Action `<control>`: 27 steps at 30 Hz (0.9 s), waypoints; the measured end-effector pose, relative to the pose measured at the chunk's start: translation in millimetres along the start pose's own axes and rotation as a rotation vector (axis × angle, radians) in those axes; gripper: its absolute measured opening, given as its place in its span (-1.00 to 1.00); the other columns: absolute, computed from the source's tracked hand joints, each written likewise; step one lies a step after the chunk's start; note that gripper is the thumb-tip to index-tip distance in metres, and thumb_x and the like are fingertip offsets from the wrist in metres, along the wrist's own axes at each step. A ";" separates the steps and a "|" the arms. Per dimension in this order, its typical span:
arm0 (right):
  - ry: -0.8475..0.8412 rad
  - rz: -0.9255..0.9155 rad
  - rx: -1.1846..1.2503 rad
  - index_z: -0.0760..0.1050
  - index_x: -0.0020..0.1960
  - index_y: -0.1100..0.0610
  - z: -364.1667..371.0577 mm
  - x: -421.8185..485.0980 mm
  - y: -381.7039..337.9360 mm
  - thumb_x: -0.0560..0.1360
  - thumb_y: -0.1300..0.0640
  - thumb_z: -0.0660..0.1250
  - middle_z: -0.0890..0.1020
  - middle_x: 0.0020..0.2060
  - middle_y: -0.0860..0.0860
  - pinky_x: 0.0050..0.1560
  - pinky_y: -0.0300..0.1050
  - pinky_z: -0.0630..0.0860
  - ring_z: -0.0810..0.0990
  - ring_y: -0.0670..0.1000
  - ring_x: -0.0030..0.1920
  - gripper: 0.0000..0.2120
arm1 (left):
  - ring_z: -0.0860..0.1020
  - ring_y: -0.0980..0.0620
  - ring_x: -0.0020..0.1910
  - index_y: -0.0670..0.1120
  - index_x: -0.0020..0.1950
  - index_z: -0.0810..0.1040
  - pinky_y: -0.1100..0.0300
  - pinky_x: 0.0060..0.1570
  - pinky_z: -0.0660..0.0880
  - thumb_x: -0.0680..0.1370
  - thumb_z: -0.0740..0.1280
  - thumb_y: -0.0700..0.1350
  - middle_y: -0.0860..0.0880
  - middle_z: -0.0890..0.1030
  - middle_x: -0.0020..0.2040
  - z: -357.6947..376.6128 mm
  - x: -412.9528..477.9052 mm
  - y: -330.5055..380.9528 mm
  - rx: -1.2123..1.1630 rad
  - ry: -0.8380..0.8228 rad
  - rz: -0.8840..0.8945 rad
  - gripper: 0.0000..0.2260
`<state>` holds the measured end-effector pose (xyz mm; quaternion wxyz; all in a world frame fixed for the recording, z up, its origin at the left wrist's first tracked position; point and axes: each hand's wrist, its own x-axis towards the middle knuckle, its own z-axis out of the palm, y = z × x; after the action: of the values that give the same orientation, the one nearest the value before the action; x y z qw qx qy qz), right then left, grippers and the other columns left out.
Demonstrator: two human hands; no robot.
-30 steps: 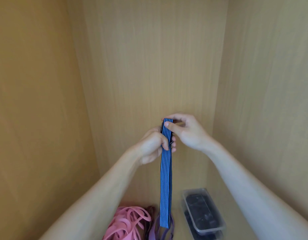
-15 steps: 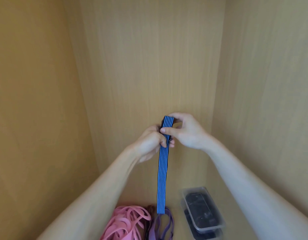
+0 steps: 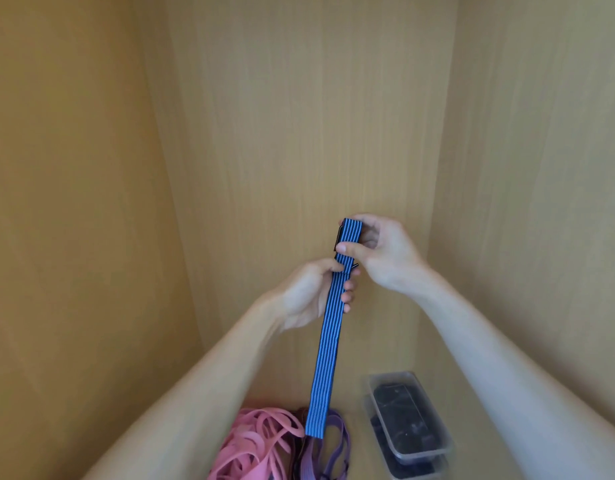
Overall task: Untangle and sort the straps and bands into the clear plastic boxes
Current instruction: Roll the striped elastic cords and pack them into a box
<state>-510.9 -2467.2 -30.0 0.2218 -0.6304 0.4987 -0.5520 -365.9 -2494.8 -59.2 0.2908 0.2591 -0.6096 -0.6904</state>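
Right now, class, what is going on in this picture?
A person holds up a blue striped strap with both hands inside a wooden cupboard. The right hand pinches its folded top end, by a dark buckle; the left hand grips it just below. Its free end hangs over a pile of pink bands and purple straps. A clear plastic box holding dark items sits to the right; the strap is not in it yet.

I see the right hand [image 3: 378,251] pinching the folded top of the blue striped strap [image 3: 328,341], thumb across its front. Just below it, the left hand [image 3: 309,296] grips the same strap, which hangs straight down. Well below the left hand lie pink bands [image 3: 254,441] and a purple strap [image 3: 330,445]. Below the right hand sit clear plastic boxes [image 3: 408,417] holding dark items.
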 end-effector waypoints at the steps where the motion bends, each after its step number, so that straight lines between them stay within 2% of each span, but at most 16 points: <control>1: -0.002 0.002 -0.001 0.54 0.16 0.08 -0.8 0.4 0.7 0.51 0.31 0.45 0.69 -0.16 0.02 -0.36 -0.25 0.55 0.63 -0.17 -0.31 -0.72 | 0.34 0.04 -0.35 -0.17 0.05 0.41 0.14 -0.25 0.36 0.65 0.00 -0.17 -0.03 0.36 -0.27 1.5 0.8 -2.0 -0.011 0.008 0.004 -0.79; 5: -0.021 0.000 0.002 0.53 0.15 0.10 -3.2 1.8 3.7 0.53 0.34 0.42 0.66 -0.17 0.03 -0.37 -0.31 0.53 0.63 -0.24 -0.34 -0.74 | 0.36 0.03 -0.34 -0.22 0.13 0.41 0.17 -0.27 0.39 0.70 0.03 -0.20 -0.05 0.40 -0.27 2.2 2.7 -6.2 -0.028 0.027 0.035 -0.81; 9: -0.045 -0.016 -0.059 0.52 0.18 0.09 -3.9 2.4 5.7 0.53 0.32 0.43 0.66 -0.17 -0.02 -0.33 -0.35 0.52 0.62 -0.23 -0.35 -0.72 | 0.35 0.03 -0.35 -0.21 0.08 0.43 0.16 -0.30 0.39 0.72 0.04 -0.22 -0.06 0.40 -0.28 1.6 3.0 -8.8 0.024 0.042 0.054 -0.81; 13: -0.130 -0.035 -0.128 0.47 0.23 0.00 -8.6 2.8 11.0 0.52 0.33 0.42 0.67 -0.10 -0.02 -0.16 -0.07 0.61 0.65 -0.01 -0.34 -0.63 | 0.34 0.04 -0.39 -0.21 0.06 0.43 0.20 -0.36 0.39 0.71 0.04 -0.23 -0.05 0.39 -0.29 -0.5 3.6 -11.9 0.014 0.068 0.075 -0.81; 15: -0.120 -0.044 -0.127 0.46 0.23 -0.02 -7.7 2.6 12.5 0.52 0.36 0.40 0.66 -0.07 0.02 -0.14 -0.04 0.64 0.64 0.02 -0.35 -0.60 | 0.34 0.04 -0.40 -0.21 0.06 0.44 0.21 -0.37 0.38 0.71 0.06 -0.23 -0.05 0.39 -0.30 -2.2 3.9 -12.8 0.004 0.077 0.092 -0.82; 19: -0.048 -0.087 -0.097 0.47 0.21 0.02 -1.0 2.1 13.1 0.51 0.41 0.39 0.62 -0.07 0.06 -0.27 -0.14 0.60 0.64 -0.06 -0.39 -0.60 | 0.35 0.04 -0.43 -0.23 0.06 0.43 0.22 -0.41 0.37 0.72 0.08 -0.20 -0.08 0.42 -0.33 -3.4 4.4 -12.5 0.019 0.112 0.117 -0.82; 23: 0.013 -0.124 -0.103 0.48 0.29 0.05 2.2 1.4 15.0 0.52 0.37 0.39 0.64 -0.06 0.09 -0.24 -0.10 0.63 0.66 0.05 -0.33 -0.58 | 0.34 0.04 -0.47 -0.20 -0.03 0.48 0.22 -0.45 0.36 0.73 0.08 -0.16 -0.09 0.43 -0.37 -4.2 3.2 -10.1 0.030 0.112 0.124 -0.75; 24: 0.023 -0.135 -0.116 0.48 0.31 0.04 2.8 1.4 15.0 0.52 0.36 0.40 0.65 -0.07 0.09 -0.23 -0.15 0.63 0.66 0.06 -0.30 -0.57 | 0.34 0.03 -0.48 -0.20 -0.04 0.48 0.21 -0.45 0.36 0.73 0.08 -0.14 -0.09 0.42 -0.38 -4.8 2.7 -9.5 0.041 0.112 0.122 -0.73; 27: 0.046 -0.210 -0.200 0.47 0.32 -0.03 4.0 2.0 16.4 0.51 0.31 0.40 0.66 -0.03 0.01 -0.22 -0.36 0.52 0.65 -0.09 -0.23 -0.55 | 0.32 0.04 -0.49 -0.20 -0.04 0.50 0.21 -0.46 0.33 0.73 0.10 -0.08 -0.05 0.41 -0.40 -6.5 2.9 -9.5 0.089 0.143 0.104 -0.71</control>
<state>-513.8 -2476.7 -43.8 0.0875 -0.6853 0.4874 -0.5340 -364.1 -2500.5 -69.5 0.3572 0.2886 -0.6300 -0.6263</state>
